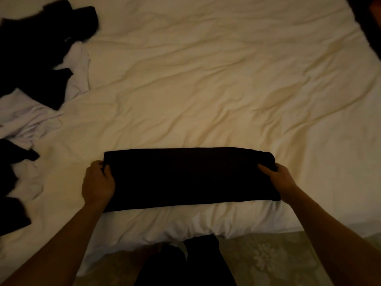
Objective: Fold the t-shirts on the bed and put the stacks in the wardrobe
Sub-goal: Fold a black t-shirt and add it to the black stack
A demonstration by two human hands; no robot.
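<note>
a dim room held a bed under a rumpled cream duvet, with a strip of pale patterned carpet showing at its near edge. the left hand had its fingers curled round the left end of a black t-shirt, fingertips tucked over the short edge near its far corner, so it gripped the cloth rather than lying flat on it. the right hand mirrored it at the other end, thumb lying on top of the fabric and the remaining fingers wrapped under the short edge, where they could not be seen. the t-shirt itself lay on the duvet just beyond the near edge of the bed, already folded into a long narrow band; its long axis ran left to right, straight across between the two hands, with each hand at one short end and neither plainly nearer than the other. judging from that layout, the next fold would most likely bring one end over toward the other along this axis, so the band's squareness to the hands mattered most. well apart, at the left side of the bed, a loose heap of unfolded black and white garments waited. no wardrobe was in view, and no finished stack could be made out.
</note>
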